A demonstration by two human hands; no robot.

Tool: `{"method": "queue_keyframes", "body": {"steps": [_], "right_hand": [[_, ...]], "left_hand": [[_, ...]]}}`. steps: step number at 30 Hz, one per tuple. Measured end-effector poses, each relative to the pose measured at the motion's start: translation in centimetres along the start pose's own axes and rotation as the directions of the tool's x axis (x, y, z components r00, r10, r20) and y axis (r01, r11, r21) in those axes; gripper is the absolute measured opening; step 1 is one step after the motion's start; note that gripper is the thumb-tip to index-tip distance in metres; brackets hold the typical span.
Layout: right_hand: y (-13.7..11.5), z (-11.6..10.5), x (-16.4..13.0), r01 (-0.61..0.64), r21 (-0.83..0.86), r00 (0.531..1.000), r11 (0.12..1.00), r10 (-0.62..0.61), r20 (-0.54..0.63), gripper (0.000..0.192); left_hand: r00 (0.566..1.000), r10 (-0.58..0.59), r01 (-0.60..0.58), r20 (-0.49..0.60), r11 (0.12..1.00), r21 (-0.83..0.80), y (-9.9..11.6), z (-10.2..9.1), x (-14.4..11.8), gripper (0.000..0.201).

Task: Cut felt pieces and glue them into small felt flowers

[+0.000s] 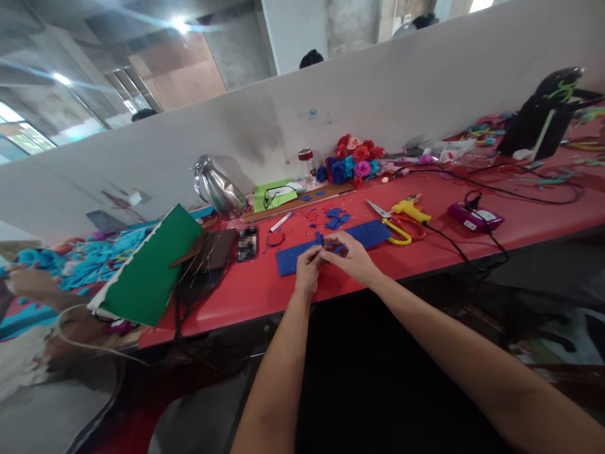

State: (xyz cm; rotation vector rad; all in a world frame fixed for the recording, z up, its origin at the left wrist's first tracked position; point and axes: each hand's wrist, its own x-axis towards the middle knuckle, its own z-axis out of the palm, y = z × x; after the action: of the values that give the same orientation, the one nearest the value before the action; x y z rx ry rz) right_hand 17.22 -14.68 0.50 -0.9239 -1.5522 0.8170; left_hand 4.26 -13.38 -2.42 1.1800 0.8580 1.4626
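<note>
A small blue piece (319, 239) is held by the fingers of the left hand (308, 268), above a blue sheet (287, 263) on the tabletop (236, 296); the grip of the right hand (353, 256), just beside, cannot be told. Hand-forming is judged underway; a steady pinch is called for.

Table, red top (250, 280). Near, centre: blue strip (288, 262), long, flat. Just beyond: blue cut pieces (336, 218), white stick (281, 222). Right of strip: scissors (401, 234), yellow-handled; yellow glue gun (409, 209); farther right, purple box (477, 218), black cable plugged in. Left: dark-brown pouch (215, 249), light-blue material (94, 255) in heap. Far side: silver jug (221, 189), brown board (326, 195), red-lidded jar (307, 167), multicoloured flowers (354, 161) bunched. Far right: black container (539, 129), upright.
</note>
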Motion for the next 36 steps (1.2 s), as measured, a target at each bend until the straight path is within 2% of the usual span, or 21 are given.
{"method": "queue_keyframes", "body": {"steps": [8, 16, 22, 29, 36], "right_hand": [[0.1, 1.23, 0.3, 0.096, -0.093, 0.976, 0.991, -0.112, -0.184, 0.013], [0.25, 1.03, 0.0, 0.171, -0.139, 0.961, 0.975, -0.197, -0.193, 0.016], [0.01, 1.17, -0.26, 0.156, -0.112, 0.97, 0.981, -0.174, -0.169, 0.02], [-0.23, 1.11, -0.43, 0.035, -0.075, 0.984, 0.997, -0.048, -0.174, 0.014], [-0.4, 0.87, -0.41, 0.064, -0.046, 0.987, 0.997, -0.071, -0.146, 0.024]], "left_hand": [[0.998, 0.048, -0.05, 0.037, 0.996, 0.069, 0.31, 0.1, -0.17, 0.025], [0.998, 0.037, -0.039, 0.056, 0.999, 0.02, 0.29, 0.16, -0.24, 0.018], [1.0, -0.008, 0.009, 0.016, 1.0, -0.014, 0.44, 0.21, -0.28, 0.019], [0.999, 0.009, -0.01, 0.048, 1.0, 0.022, 0.71, 0.26, -0.47, 0.02], [0.999, -0.007, 0.006, 0.048, 0.999, 0.035, 0.58, 0.25, -0.41, 0.018]]}}
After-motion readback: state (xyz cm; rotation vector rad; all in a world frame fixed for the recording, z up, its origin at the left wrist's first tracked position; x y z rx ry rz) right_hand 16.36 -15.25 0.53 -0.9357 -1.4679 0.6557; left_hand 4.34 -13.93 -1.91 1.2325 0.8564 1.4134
